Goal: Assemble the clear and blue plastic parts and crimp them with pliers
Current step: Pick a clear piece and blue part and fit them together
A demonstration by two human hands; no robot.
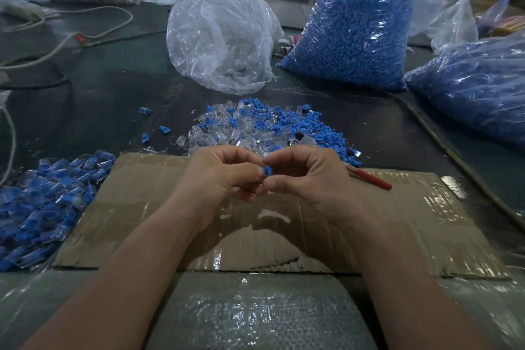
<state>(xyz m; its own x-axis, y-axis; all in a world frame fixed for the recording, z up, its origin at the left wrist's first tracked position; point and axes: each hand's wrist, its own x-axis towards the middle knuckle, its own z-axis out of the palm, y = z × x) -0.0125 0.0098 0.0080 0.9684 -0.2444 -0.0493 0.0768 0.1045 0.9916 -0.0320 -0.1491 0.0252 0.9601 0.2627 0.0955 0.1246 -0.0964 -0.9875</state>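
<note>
We look down on a dark desk (pixel 113 99) in a cluttered workshop, with a taped sheet of cardboard (pixel 397 221) laid on it as the working patch. At the far side stand a crumpled clear bag (pixel 224 37), a full bag of blue pieces (pixel 352 37) and a second blue bag (pixel 477 88) to its right. Just beyond the cardboard lies a loose pile (pixel 255 122) of clear and blue parts, and off to the left a heap of joined pieces (pixel 42 202).

Over the cardboard's far edge our two hands meet. The left hand (pixel 224 176) and the right hand (pixel 306 179) both have their fingers curled in, fingertips touching, and between them they pinch one blue part (pixel 267 171). Only its blue end shows. Whether a clear part is already seated on it we cannot tell, since the fingers hide the rest. We judge this to be the joining step, with crimping not yet done.

The coming move turns on the pliers (pixel 372 181). They lie just behind the right hand, metal head in the loose pile, red handle running down and to the right across the cardboard. Their long axis slants away from the pinched part. The right hand is clearly the nearer, so it would likely take the handle while the left hand keeps the part.
</note>
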